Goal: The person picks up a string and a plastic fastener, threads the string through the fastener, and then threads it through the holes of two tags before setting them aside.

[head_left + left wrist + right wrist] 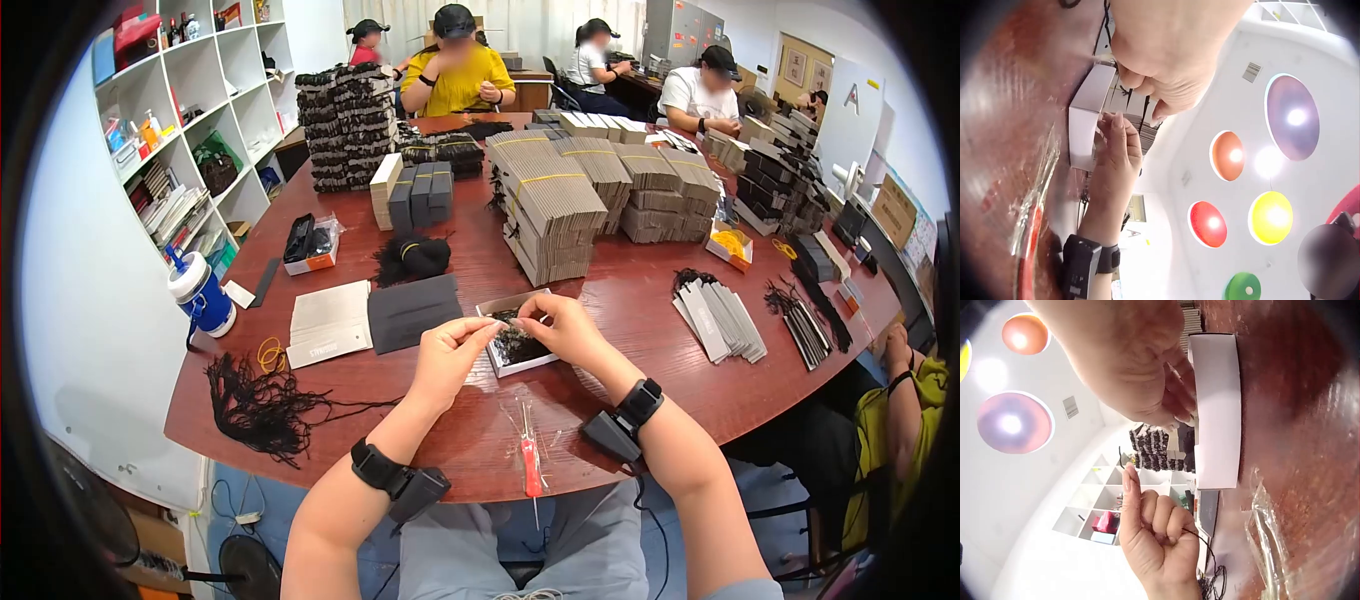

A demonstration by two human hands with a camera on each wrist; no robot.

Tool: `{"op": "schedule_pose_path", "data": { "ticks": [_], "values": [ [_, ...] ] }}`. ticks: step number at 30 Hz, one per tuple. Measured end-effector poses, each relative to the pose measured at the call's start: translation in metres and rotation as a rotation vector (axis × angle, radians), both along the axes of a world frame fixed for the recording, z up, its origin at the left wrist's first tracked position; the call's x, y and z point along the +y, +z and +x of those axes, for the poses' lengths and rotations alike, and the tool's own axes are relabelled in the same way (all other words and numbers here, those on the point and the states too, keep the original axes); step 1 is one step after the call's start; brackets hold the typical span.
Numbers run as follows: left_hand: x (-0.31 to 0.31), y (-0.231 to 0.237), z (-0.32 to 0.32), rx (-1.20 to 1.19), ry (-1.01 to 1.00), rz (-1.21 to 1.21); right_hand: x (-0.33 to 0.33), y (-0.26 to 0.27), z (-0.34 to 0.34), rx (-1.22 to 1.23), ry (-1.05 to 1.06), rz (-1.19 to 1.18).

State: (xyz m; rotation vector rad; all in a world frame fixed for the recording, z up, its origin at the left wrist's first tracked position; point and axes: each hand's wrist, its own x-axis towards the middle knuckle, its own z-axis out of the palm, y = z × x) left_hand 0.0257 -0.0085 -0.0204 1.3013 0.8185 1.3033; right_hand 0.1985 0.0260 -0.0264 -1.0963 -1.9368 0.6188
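My left hand [450, 355] pinches a thin black cord [1121, 459], whose tip stands up past the thumb and forefinger. The cord's tail runs out below the curled fingers toward a tasselled bundle of black cords [262, 410] on the table. Over a small white box [1088, 119] is my right hand [565, 328], its fingertips bent down at the opening. I cannot tell whether those fingertips hold a piece. Small dark, shiny pieces [522, 348] fill the box. Nearer me lies a red-handled tool [530, 465] with a thin metal shaft, among clear plastic strips.
Grey cards [330, 320] and a dark sheet [415, 312] lie left of the box. Tall stacks of banded grey cards [550, 205] stand behind it. A blue-and-white jug [203, 295] is at the left edge; corded tags [720, 320] lie right. Other people sit around the table.
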Motion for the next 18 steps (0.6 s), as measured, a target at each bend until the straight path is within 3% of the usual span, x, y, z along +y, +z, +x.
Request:
{"op": "schedule_pose_path", "data": {
  "ticks": [6, 8, 9, 18],
  "values": [
    [0.000, 0.001, -0.001, 0.017, 0.043, 0.013, -0.001, 0.004, 0.001, 0.141, 0.036, 0.015],
    [-0.001, -0.001, -0.001, 0.037, 0.056, 0.015, -0.003, 0.006, -0.001, 0.631, 0.153, -0.459],
    [-0.002, -0.001, -0.003, 0.046, 0.057, 0.003, -0.006, 0.009, -0.002, 0.711, 0.164, -0.525],
    [0.000, -0.007, -0.002, 0.054, 0.056, 0.074, -0.014, 0.012, -0.006, 0.805, 0.185, -0.585]
  ]
}}
